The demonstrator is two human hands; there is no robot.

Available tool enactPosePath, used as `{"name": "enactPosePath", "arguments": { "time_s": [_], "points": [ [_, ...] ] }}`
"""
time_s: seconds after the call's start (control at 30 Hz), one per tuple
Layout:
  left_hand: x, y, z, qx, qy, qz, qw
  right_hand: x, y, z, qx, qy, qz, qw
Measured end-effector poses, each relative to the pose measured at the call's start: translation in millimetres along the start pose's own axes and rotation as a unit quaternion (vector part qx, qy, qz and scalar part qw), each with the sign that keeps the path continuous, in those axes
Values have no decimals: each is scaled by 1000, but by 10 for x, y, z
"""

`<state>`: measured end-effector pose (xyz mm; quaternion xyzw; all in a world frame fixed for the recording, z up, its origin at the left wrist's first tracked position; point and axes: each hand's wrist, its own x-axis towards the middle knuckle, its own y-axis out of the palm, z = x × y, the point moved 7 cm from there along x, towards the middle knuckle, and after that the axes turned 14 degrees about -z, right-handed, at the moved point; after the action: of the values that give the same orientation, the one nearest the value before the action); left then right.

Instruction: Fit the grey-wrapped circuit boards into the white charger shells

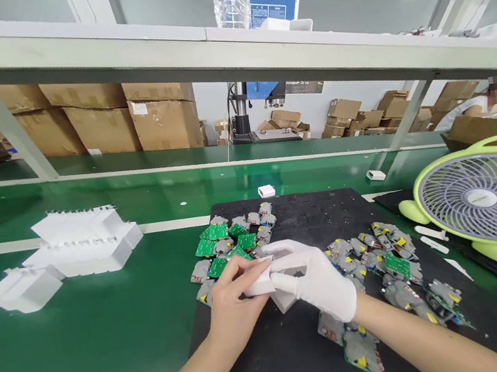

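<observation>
My bare left hand (pixel 237 305), with a bangle on its wrist, grips a small white plastic housing (pixel 261 282) from the left. On the housing's right side, my gloved right hand (pixel 314 276) closes its fingers on the same piece. Another white part (pixel 284 300) shows just below, partly hidden by the hands. Green circuit boards (pixel 206 247) with grey-potted components lie behind my left hand on the black mat (pixel 268 360). More grey-potted boards (pixel 363 344) with yellow parts lie under and to the right of my right wrist.
Stacked white housings (pixel 91 247) stand at the left. A green fan (pixel 483 197) stands at the right. Single white housings (pixel 266 191) sit past the mat. A shelf beam (pixel 207 50) crosses above, with cartons (pixel 166 123) behind. Another person (pixel 485 102) is at the far right.
</observation>
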<state>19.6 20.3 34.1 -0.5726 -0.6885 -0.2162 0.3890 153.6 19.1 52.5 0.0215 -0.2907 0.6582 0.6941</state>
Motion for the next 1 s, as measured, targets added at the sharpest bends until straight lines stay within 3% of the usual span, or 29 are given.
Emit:
{"name": "enactPosePath", "arguments": {
  "time_s": [0.2,0.3,0.43,0.67,0.8,1.0],
  "points": [
    [25,-9,-42,-16,44,13,999,-110,9,12,39,28,10,999],
    [32,-11,-47,-29,45,22,998,-115,3,95,25,-12,-4,1000],
    [50,5,-48,-30,25,48,998,-100,-9,145,52,-66,23,996],
    [51,-33,-77,3,104,52,993,-139,-23,151,100,-11,-2,995],
    [69,-9,-57,15,87,66,994,-215,-2,80,85,32,-45,995],
    [72,17,-88,-17,97,107,989,-216,81,16,155,53,-31,986]
  ]
}}
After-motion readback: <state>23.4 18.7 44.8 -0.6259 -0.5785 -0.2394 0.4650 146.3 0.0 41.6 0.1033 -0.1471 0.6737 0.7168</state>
